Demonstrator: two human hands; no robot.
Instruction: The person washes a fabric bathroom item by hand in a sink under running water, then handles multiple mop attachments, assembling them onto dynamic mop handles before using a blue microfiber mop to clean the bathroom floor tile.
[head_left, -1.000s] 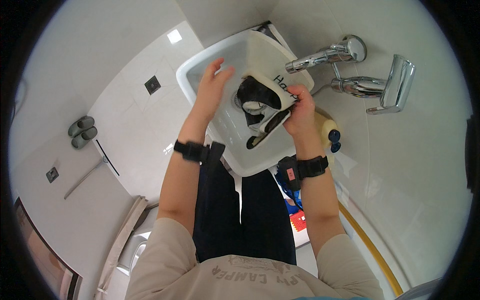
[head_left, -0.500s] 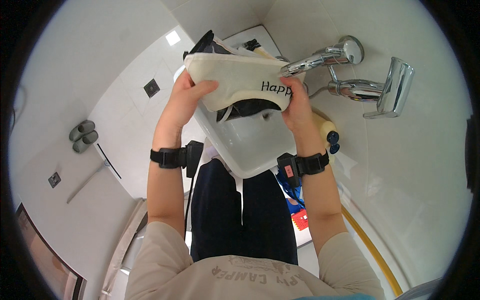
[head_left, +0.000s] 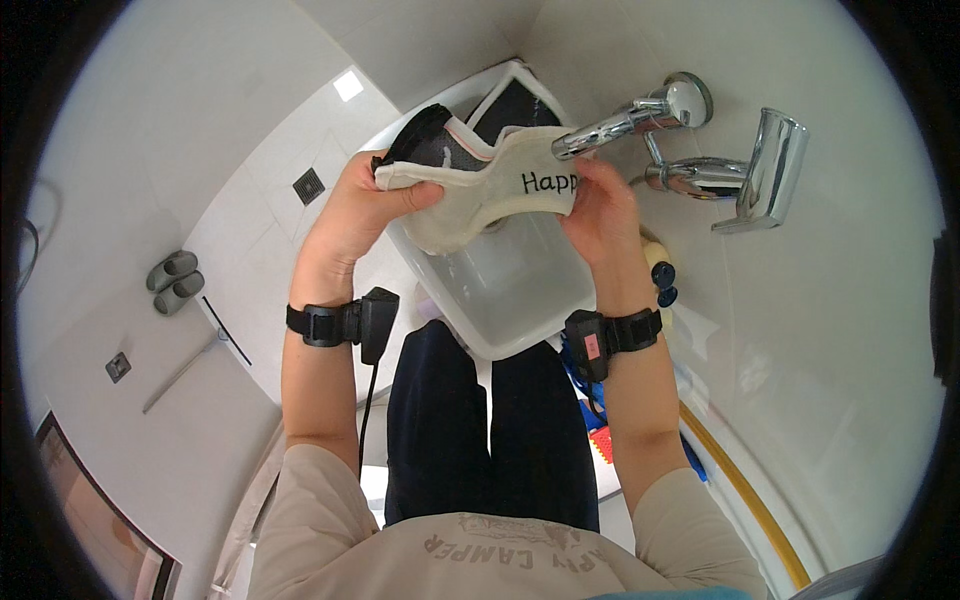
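Note:
A cream fabric piece (head_left: 455,205) with dark mesh panels, pale trim and black lettering is stretched between my two hands over a white washbasin (head_left: 510,300). At its left end, my left hand (head_left: 370,205) pinches the edge, thumb on top. My right hand (head_left: 605,210) grips the right end, its fingers partly hidden by the cloth. A pointed dark mesh part with a pale border (head_left: 517,105) stands up at the far side. The chrome tap spout (head_left: 600,135) ends just above the right part of the cloth. No running water can be made out.
A chrome mixer with a handset (head_left: 770,170) juts from the right wall. Bottles with dark caps (head_left: 662,275) stand right of the basin. On the left are a floor drain (head_left: 309,186) and grey slippers (head_left: 175,282). A yellow pole (head_left: 745,490) runs along the lower right.
The fabric piece has tilted and opened out, showing more dark mesh at its far side. Its left end has dropped nearer to me, and my left hand has shifted slightly with it.

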